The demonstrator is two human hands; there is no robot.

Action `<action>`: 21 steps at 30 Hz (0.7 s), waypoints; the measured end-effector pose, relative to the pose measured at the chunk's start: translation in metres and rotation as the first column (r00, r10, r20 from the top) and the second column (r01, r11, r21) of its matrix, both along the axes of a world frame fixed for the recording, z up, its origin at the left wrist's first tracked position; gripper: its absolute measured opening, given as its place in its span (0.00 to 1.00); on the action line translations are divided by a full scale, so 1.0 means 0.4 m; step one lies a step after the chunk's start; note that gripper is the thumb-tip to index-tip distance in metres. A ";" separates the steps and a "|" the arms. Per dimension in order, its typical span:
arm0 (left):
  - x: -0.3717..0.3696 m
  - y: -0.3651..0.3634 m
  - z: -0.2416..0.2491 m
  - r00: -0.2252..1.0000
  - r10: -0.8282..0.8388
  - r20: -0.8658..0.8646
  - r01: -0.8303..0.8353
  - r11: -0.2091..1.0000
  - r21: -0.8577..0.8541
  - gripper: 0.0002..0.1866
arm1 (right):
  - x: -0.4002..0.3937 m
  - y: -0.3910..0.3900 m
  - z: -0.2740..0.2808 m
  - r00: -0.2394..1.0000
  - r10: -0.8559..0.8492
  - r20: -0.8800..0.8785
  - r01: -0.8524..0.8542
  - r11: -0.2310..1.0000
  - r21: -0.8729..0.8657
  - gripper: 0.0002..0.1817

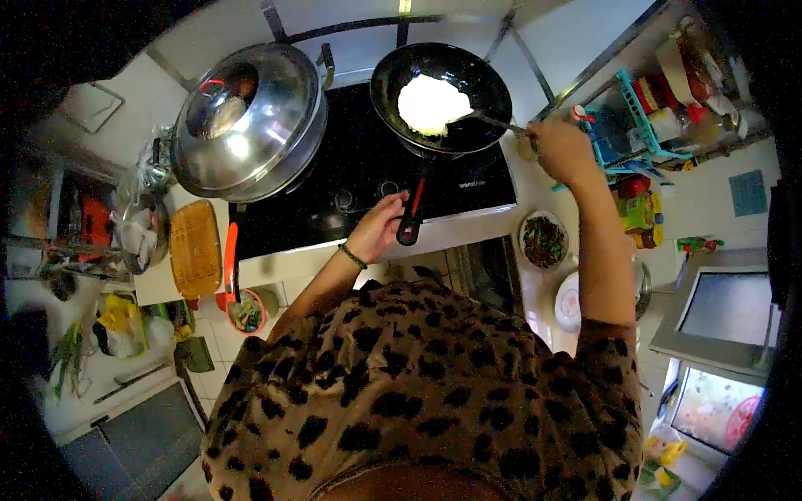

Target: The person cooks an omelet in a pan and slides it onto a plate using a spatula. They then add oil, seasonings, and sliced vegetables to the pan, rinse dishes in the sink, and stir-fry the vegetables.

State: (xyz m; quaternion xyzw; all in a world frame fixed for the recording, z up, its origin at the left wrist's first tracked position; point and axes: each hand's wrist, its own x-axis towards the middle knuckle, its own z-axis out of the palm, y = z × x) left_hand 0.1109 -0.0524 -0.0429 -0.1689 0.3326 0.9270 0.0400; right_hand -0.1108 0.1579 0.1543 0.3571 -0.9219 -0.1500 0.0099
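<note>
A black wok (pixel 391 79) sits on the right side of the black stove top (pixel 351 150). In it lies a bright white mass of food (pixel 433 104) with a yellowish lower edge, its detail washed out. My right hand (pixel 561 150) is closed around the handle of a spatula (pixel 493 121), whose front end meets the food. Beside the wok's black and red handle (pixel 418 196), my left hand (pixel 380 227) has its fingers loosely apart, fingertips right at the handle's left side. A beaded bracelet circles the left wrist.
A large lidded steel pan (pixel 259 154) with an orange handle stands on the left of the stove. Left of it lies a woven tray (pixel 195 250). To the right are a plate of dark greens (pixel 543 240) and a turquoise rack (pixel 639 108) holding packets.
</note>
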 end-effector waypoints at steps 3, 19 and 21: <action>0.034 -0.015 0.025 0.999 -0.029 0.046 0.034 0.993 -0.112 0.18 | 0.030 0.029 -0.043 0.998 -0.052 0.031 0.055 0.994 -0.091 0.15; 0.054 -0.028 -0.007 0.972 -0.084 0.221 0.125 0.976 -0.180 0.22 | 0.121 -0.026 -0.323 0.946 -0.280 0.165 0.317 0.675 -0.666 0.17; 0.054 -0.042 -0.069 0.966 -0.096 0.241 0.133 0.981 -0.144 0.22 | 0.085 -0.063 -0.361 0.948 -0.283 0.143 0.300 0.650 -0.698 0.17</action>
